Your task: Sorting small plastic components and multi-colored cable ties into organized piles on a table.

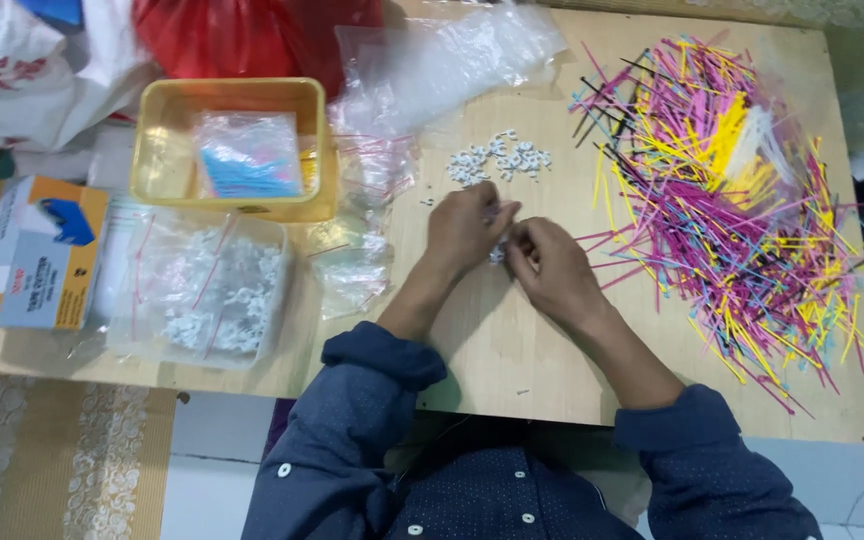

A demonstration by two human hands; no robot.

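Small white plastic pieces (pixel 498 252) are what both hands are fiddling with, pinched right between the fingertips near the middle of the counter (pixel 512 350). The left hand (pixel 464 228) and right hand (pixel 550 268) are curled in toward each other, nearly touching, each with fingers closed on the tiny bits — too small to say exactly what shape they are or how many each hand has.

Just beyond the hands there's a little loose heap of white pieces (pixel 500 160) lying on the wood, close to the left hand's knuckles. Off to the right hand's side sits a huge messy pile of coloured sticks (pixel 722 190) — pink, yellow, some blue and black — well apart from the fingers and not being touched.

As for progress, my guess is it's somewhere early-to-middle: the stick pile looks massive, the loose white heap is small, and a clear plastic bag (pixel 214 295) on the left already holds a lot of white pieces. Whether that bag is finished stuff or supply, I can't tell.

Also on the left: a yellow tray (pixel 167 190) with a small bag of blue bits inside, a cardboard box (pixel 32 255) at the counter's edge, and empty clear bags (pixel 432 65) at the back.
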